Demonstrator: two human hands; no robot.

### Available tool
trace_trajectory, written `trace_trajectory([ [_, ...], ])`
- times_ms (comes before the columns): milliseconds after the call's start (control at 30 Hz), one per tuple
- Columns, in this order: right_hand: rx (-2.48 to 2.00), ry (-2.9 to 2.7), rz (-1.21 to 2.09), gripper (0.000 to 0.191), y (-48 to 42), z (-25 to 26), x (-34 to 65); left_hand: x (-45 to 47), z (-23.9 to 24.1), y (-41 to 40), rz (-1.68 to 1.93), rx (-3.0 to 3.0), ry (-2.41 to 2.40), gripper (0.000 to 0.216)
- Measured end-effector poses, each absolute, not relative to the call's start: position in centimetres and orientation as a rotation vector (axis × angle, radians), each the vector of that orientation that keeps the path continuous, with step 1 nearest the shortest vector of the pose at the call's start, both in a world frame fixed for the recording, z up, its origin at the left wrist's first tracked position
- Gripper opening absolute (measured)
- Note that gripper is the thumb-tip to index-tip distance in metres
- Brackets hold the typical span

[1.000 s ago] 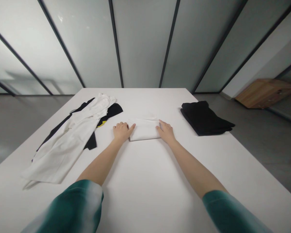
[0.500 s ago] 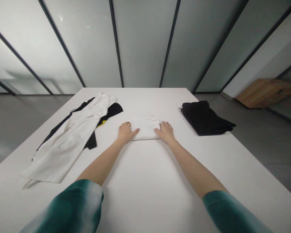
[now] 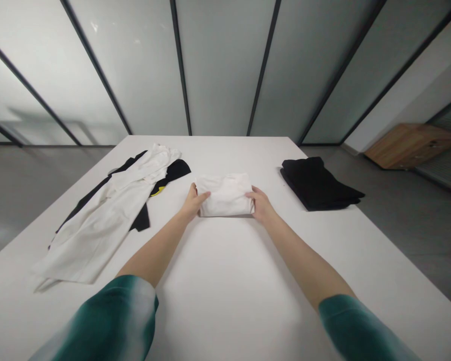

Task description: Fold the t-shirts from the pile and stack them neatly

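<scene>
While both hands grip it, folded white garment (image 3: 225,194) rests on table (image 3: 225,281).

The head-worn camera looks forward and down across the white table (image 3: 225,281).

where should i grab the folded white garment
By its two short ends, coming in from left and right: the folded white garment is a wide, soft bundle, so pinching each end, as the left hand and right hand do, likely keeps the folds together.
</scene>
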State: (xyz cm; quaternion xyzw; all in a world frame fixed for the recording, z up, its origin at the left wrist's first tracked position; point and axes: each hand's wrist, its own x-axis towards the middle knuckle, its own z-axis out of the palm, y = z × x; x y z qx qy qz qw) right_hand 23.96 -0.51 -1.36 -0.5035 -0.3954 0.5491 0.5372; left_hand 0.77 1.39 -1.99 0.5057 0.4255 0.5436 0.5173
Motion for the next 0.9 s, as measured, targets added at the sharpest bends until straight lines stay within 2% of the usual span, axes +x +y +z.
trace_trajectory([
  [100, -1.160, -0.825, 1.510, 0.024, -0.9, -0.6, 23.8, 0.8, -1.7, 1.6, 1.317, 1.093, 0.954, 0.063],
  [200, -1.167, -0.813, 1.630, 0.024, -1.6, -0.4, 23.3, 0.6, -1.3, 1.7, 1.282, 1.065, 0.958, 0.062],
  [500, -1.149, -0.959, 1.629, 0.027, -2.3, -0.6, 22.2, 0.0, -1.6, 2.4, 1.364, 1.209, 1.116, 0.044],
  [633, -1.146, -0.986, 1.466, 0.031, -1.3, 0.4, 23.9, -0.9, -1.9, 2.6, 1.419, 1.391, 1.369, 0.035],
  [733, -1.049, -0.889, 1.258, 0.034, -0.4, 2.2, 27.1, -1.2, -2.1, 2.6, 1.392, 1.427, 1.387, 0.030],
  [900, -0.862, -0.651, 0.927, 0.031, -0.7, 5.4, 35.2, -1.1, -2.7, 2.9, 1.359, 1.461, 1.351, 0.033],
])
